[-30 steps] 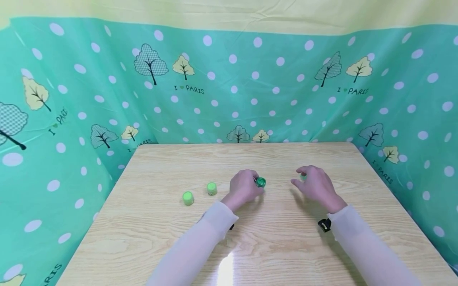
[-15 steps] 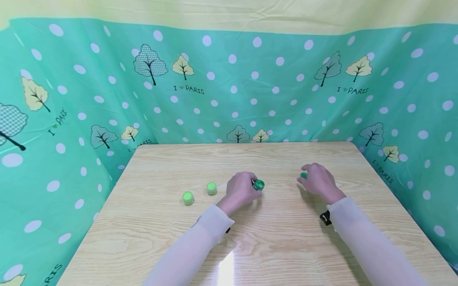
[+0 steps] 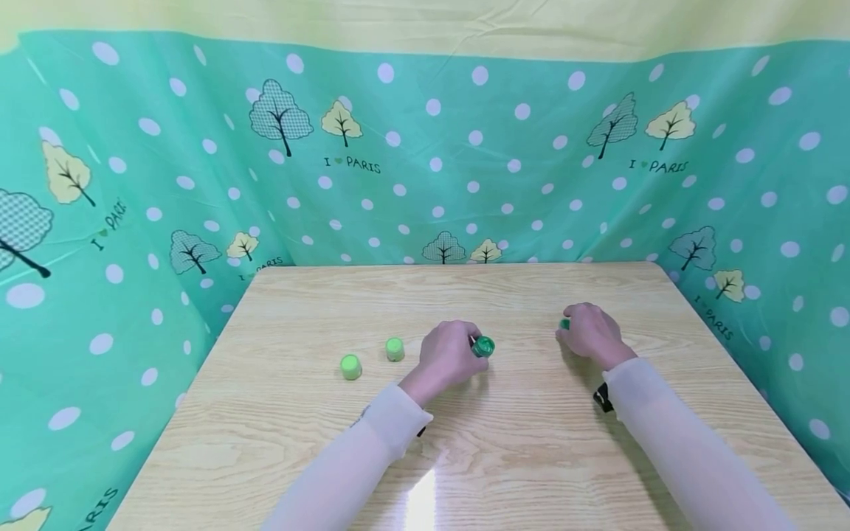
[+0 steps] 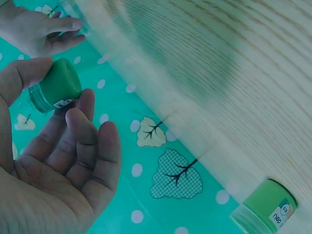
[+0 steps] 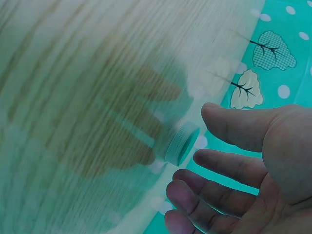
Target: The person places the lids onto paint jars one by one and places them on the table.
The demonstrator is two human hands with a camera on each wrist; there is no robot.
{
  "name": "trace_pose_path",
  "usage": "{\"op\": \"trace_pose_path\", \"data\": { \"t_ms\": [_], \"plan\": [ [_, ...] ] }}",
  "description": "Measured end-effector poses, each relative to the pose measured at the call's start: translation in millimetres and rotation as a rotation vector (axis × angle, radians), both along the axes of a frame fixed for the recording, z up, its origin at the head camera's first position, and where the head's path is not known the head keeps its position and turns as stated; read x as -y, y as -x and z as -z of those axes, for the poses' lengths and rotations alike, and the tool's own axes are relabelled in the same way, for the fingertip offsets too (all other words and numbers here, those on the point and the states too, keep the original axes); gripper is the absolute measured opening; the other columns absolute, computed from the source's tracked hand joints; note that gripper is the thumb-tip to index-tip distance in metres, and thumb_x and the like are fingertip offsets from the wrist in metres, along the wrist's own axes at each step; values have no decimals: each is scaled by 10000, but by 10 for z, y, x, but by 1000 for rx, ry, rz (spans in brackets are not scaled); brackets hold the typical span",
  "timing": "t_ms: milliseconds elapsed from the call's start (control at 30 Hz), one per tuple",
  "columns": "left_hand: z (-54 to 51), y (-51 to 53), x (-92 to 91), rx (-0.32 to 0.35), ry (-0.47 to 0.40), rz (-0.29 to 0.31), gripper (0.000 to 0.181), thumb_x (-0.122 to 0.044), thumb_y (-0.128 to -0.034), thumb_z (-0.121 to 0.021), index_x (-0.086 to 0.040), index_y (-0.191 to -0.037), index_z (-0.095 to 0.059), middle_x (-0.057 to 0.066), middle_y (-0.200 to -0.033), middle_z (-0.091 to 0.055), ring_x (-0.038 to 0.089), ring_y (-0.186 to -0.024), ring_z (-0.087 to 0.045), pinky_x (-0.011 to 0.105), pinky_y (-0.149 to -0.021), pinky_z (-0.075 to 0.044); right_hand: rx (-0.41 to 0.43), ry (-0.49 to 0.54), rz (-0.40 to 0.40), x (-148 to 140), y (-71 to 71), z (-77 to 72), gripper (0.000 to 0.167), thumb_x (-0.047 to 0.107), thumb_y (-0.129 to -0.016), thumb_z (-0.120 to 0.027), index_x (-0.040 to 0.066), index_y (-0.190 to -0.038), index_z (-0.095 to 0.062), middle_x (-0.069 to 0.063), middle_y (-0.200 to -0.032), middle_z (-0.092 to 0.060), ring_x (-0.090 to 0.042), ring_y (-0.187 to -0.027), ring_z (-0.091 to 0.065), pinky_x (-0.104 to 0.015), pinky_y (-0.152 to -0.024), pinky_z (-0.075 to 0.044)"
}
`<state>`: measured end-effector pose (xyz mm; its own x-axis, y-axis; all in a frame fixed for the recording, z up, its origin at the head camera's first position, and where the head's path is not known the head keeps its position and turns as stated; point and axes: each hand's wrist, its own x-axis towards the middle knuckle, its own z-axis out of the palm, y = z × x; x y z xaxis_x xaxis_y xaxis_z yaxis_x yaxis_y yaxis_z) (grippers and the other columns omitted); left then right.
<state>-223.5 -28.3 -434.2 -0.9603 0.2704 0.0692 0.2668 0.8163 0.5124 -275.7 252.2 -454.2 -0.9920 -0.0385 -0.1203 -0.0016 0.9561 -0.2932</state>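
1 green jar point(image 4: 61, 84) in L hand point(image 3: 453, 354), pinched btwn thumb & fingers; R of jar: R hand point(image 3: 593, 332), fingers spread nr cap point(image 5: 178, 145).

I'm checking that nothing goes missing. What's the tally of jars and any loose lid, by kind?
Light green jars, on the table: 2
Dark green jar, in the left hand: 1
Loose lid, by the right hand: 1
Total: 4

"Has the right hand point(image 3: 591, 330) moved?"
"A little rightward: a second ago it reached past the green cap point(image 5: 176, 144), now just to it."
"The left hand point(image 3: 454, 352)?"
"Drawn slightly back, green jar point(image 3: 483, 346) with it."
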Motion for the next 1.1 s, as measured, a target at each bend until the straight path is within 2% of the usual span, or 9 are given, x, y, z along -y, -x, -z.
{"op": "trace_pose_path", "data": {
  "t_ms": [100, 233, 333, 467, 567, 733, 800, 900, 1100],
  "plan": [
    [-5, -16, -1, 1, -8, 7, 303, -244, -766, -883, -172, -1037, -769, -84, -856, -705, 86, -772, -620, 268, -656, -494, 8, -19, -6, 8, 23, 14, 544, 211, -970, -687, -78, -1404, -533, -348, -1415, -491, -511, -1272, -487, -633, -995, -447],
    [-5, -26, -1, 3, -8, 17, 298, -236, -757, -886, -170, -1021, -766, -87, -850, -699, 84, -770, -615, 263, -651, -490, 19, -40, -4, 14, 38, 27, 521, 202, -981, -675, -77, -1400, -536, -336, -1344, -540, -413, -1081, -569, -530, -842, -521],
    [4, -30, 4, 3, -4, 23, 274, -232, -748, -885, -177, -988, -764, -97, -833, -690, 80, -757, -607, 264, -643, -487, 18, -38, -3, 10, 39, 35, 435, 162, -985, -651, -80, -1339, -576, -280, -1167, -605, -330, -913, -557, -417, -684, -498],
    [8, -36, 20, 7, -11, 21, 260, -223, -737, -886, -181, -961, -761, -106, -812, -681, 73, -729, -599, 264, -626, -483, 12, -25, -13, 2, 31, 32, 273, 101, -977, -615, -66, -1193, -624, -171, -958, -587, -279, -785, -527, -344, -590, -430],
    [11, -49, 31, 12, -16, 19, 278, -221, -731, -892, -175, -973, -763, -102, -814, -684, 73, -723, -600, 263, -620, -482, 9, -27, -18, 5, 19, 29, 291, 99, -981, -614, -75, -1213, -617, -213, -1025, -620, -285, -805, -543, -344, -594, -445],
    [39, -67, 42, 10, -19, 15, 295, -227, -730, -895, -175, -989, -762, -90, -827, -695, 73, -723, -603, 263, -622, -481, -7, -24, -9, 28, -12, 1, 446, 149, -979, -650, -82, -1351, -566, -315, -1318, -577, -356, -985, -587, -456, -727, -527],
    [53, -71, 56, 6, -24, 12, 284, -232, -734, -895, -182, -980, -762, -96, -818, -687, 71, -719, -596, 261, -624, -476, -19, -15, -5, 50, -31, -19, 464, 165, -975, -656, -72, -1363, -564, -317, -1344, -564, -382, -1042, -590, -510, -790, -529],
    [64, -84, 76, -1, -34, 8, 260, -235, -741, -891, -188, -963, -764, -106, -795, -667, 72, -712, -583, 261, -620, -466, -35, 13, -8, 82, -70, -55, 466, 171, -973, -657, -61, -1367, -567, -311, -1346, -566, -388, -1051, -589, -525, -813, -523],
    [73, -114, 126, -7, -42, -2, 263, -250, -753, -874, -194, -991, -776, -101, -815, -659, 77, -726, -573, 259, -617, -458, -58, 69, -20, 158, -175, -110, 468, 178, -983, -658, -43, -1384, -563, -287, -1318, -596, -359, -1018, -600, -470, -765, -530]
  ]
}}
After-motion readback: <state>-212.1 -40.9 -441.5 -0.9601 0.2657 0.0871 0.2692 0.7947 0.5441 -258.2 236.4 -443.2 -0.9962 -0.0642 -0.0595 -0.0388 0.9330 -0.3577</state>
